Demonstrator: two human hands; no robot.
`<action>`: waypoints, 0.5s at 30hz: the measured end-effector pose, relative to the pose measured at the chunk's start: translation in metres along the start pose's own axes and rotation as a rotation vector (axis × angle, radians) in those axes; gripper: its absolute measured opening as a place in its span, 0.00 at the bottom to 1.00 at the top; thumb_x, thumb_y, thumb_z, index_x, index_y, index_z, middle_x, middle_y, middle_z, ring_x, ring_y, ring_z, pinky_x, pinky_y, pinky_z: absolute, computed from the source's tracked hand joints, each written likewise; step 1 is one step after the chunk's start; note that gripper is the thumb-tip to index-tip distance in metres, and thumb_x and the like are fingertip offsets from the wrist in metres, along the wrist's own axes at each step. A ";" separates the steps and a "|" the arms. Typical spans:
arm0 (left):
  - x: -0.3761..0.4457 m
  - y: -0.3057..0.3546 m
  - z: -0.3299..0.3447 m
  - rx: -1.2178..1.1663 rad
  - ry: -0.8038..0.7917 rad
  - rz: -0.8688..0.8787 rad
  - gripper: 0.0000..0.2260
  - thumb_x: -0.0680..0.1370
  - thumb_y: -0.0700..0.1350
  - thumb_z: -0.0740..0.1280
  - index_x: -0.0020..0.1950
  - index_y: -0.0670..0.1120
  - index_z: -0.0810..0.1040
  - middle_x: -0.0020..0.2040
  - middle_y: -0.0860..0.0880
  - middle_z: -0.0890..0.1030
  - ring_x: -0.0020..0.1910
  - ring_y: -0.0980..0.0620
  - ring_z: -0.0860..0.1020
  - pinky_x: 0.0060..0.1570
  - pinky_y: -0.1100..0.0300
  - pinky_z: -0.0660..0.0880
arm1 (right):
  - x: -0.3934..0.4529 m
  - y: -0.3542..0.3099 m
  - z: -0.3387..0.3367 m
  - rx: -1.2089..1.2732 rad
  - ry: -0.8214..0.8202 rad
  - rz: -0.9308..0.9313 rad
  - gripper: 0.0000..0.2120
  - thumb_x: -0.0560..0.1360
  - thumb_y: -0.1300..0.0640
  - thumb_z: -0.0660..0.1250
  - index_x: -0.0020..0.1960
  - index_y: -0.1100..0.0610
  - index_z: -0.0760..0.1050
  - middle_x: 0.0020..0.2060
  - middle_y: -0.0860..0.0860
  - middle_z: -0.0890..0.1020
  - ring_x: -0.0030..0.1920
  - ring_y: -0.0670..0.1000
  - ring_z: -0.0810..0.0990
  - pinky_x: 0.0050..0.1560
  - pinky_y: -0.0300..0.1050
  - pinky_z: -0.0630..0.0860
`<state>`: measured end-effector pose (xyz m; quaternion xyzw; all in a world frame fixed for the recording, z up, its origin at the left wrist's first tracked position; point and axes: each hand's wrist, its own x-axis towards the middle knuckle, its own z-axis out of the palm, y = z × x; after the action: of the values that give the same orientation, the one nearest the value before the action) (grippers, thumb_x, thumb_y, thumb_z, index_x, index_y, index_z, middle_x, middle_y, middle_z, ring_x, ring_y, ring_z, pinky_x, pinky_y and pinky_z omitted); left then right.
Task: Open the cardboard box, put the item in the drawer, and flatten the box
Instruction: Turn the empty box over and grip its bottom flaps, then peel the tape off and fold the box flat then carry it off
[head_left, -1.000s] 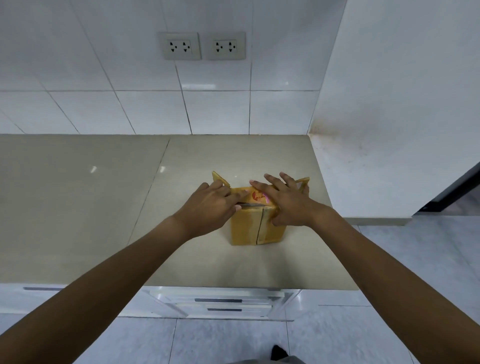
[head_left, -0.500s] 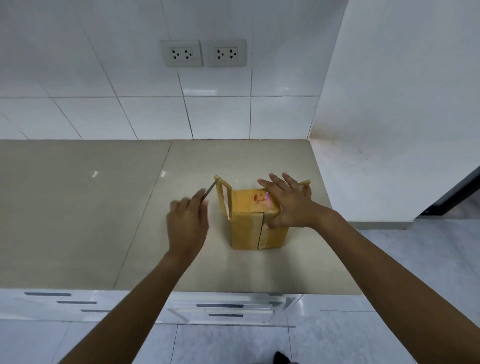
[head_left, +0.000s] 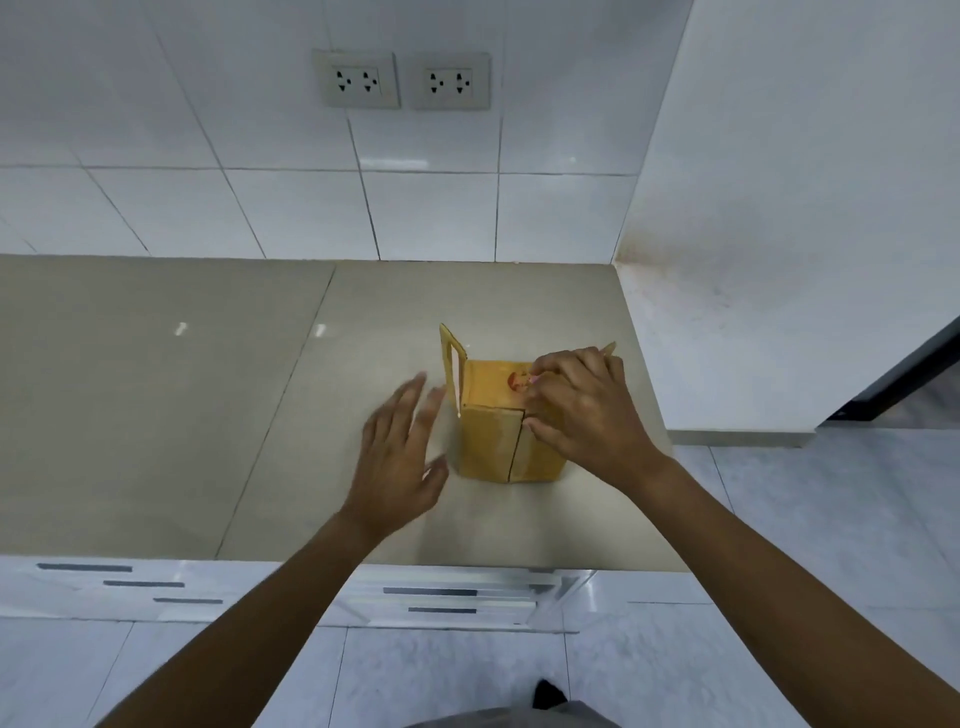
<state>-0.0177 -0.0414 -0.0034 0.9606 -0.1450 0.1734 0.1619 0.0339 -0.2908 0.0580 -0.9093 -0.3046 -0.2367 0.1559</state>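
A small yellow-brown cardboard box (head_left: 491, 441) stands on the beige countertop (head_left: 208, 415), near its right end. Its left flap (head_left: 451, 358) stands upright, and a red-pink mark shows on the top inner surface. My right hand (head_left: 582, 410) lies over the box's right top, fingers curled on the top edge and thumb on the front face. My left hand (head_left: 400, 457) hovers just left of the box, fingers spread and holding nothing. What is inside the box is hidden. White drawers (head_left: 441, 597) with dark handle slots sit below the counter's front edge.
A white tiled wall with two double sockets (head_left: 400, 80) rises behind the counter. A white side wall (head_left: 779, 260) closes the counter's right end, close to the box. Tiled floor (head_left: 779, 545) lies below and to the right.
My left hand drew back from the box top to the left, then opened; the thin grey object it held half a second ago is out of sight. My right hand stayed on the box.
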 end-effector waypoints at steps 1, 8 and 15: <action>0.013 0.010 -0.014 -0.032 0.003 0.100 0.37 0.72 0.48 0.68 0.78 0.45 0.57 0.78 0.43 0.58 0.77 0.45 0.55 0.73 0.45 0.57 | -0.002 -0.002 0.001 -0.032 0.028 -0.014 0.11 0.70 0.47 0.68 0.48 0.52 0.80 0.52 0.49 0.80 0.52 0.53 0.72 0.51 0.50 0.67; 0.079 0.017 -0.027 -0.111 -0.358 0.390 0.34 0.73 0.38 0.60 0.79 0.47 0.55 0.79 0.49 0.58 0.78 0.52 0.52 0.75 0.53 0.55 | -0.014 -0.014 0.014 -0.040 0.210 0.040 0.04 0.75 0.58 0.69 0.43 0.58 0.79 0.39 0.54 0.78 0.37 0.54 0.76 0.36 0.45 0.70; 0.095 0.009 -0.024 -0.342 -0.478 0.255 0.27 0.79 0.37 0.61 0.77 0.49 0.61 0.77 0.51 0.61 0.77 0.53 0.55 0.75 0.56 0.53 | -0.021 -0.023 0.026 -0.003 0.266 0.122 0.02 0.75 0.61 0.70 0.43 0.59 0.79 0.39 0.52 0.78 0.35 0.53 0.76 0.35 0.43 0.69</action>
<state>0.0572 -0.0620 0.0565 0.9071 -0.3250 -0.0650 0.2595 0.0139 -0.2721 0.0280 -0.8869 -0.2251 -0.3458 0.2078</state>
